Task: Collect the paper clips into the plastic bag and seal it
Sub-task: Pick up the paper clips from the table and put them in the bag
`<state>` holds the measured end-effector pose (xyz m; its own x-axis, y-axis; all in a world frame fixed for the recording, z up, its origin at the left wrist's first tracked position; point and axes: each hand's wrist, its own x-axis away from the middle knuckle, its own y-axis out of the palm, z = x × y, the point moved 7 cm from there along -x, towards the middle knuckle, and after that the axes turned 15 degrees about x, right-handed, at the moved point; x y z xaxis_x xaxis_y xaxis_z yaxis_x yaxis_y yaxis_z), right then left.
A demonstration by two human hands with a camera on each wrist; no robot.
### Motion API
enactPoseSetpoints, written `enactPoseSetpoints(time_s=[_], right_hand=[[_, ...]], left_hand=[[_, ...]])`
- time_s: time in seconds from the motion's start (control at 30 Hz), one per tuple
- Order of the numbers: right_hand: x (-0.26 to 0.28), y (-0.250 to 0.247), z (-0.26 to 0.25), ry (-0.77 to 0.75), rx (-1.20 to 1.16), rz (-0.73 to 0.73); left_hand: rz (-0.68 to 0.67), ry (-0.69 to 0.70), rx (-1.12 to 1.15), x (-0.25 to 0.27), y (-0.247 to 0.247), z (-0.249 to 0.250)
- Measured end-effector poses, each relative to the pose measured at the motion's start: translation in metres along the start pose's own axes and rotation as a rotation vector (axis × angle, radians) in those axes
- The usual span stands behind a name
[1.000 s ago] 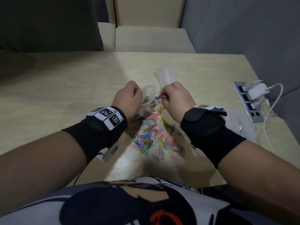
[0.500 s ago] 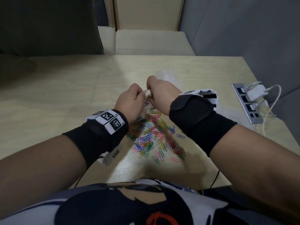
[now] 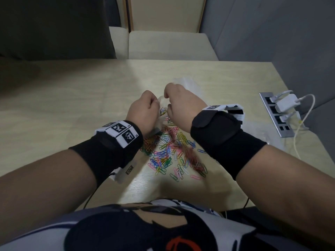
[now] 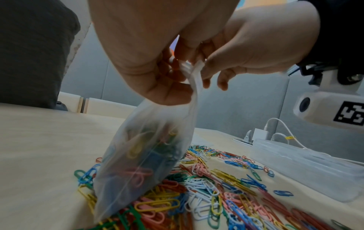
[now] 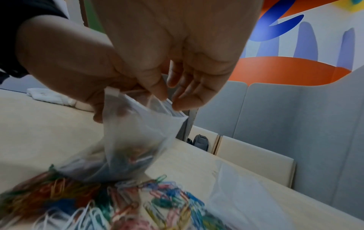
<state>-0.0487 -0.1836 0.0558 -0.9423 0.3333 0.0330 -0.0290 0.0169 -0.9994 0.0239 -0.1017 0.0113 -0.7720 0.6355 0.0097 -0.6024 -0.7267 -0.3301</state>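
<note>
Translucent plastic bag [image 4: 149, 149] upright, partly filled; coloured paper clips [image 3: 174, 153] strewn on table beneath.

This looks like an office booth or meeting nook. A pale wood-grain worktop [image 3: 76, 98] is closed in by grey padded partition panels [image 3: 272, 33] to the right of the hands, with a cream upholstered bench seat [image 3: 168, 44] beyond them. A metal socket strip [image 3: 275, 116] is set into the worktop at the right, chargers plugged in. A bright orange and blue wall mural [image 5: 295, 46] rises above the panels.
</note>
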Motion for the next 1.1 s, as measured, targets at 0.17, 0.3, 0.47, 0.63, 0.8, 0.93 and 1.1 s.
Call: enactPoseSetpoints(time_s=[0.17, 0.3, 0.47, 0.63, 0.8, 0.93, 1.1], right_hand=[[0.01, 0.035, 0.037, 0.147, 0.097, -0.082], [0.027, 0.084, 0.076, 0.341, 0.155, -0.283], [0.046, 0.119, 0.094, 0.471, 0.138, -0.482], [0.039, 0.117, 0.055, 0.248, 0.108, -0.418], [0.043, 0.117, 0.003, 0.024, 0.057, -0.462], [0.046, 0.12, -0.013, -0.066, 0.179, -0.439], [0.043, 0.123, -0.001, -0.038, 0.174, -0.402]], left_hand=[[0.039, -0.023, 0.0, -0.004, -0.01, -0.005], [0.028, -0.023, -0.002, -0.004, -0.01, -0.006], [0.02, -0.015, 0.001, -0.002, -0.006, -0.006], [0.018, -0.004, -0.008, -0.003, -0.005, -0.002], [0.066, 0.01, -0.013, -0.004, -0.01, 0.003], [0.074, 0.009, -0.01, -0.002, -0.011, 0.002], [0.07, 0.007, -0.006, 0.0, -0.011, 0.001]])
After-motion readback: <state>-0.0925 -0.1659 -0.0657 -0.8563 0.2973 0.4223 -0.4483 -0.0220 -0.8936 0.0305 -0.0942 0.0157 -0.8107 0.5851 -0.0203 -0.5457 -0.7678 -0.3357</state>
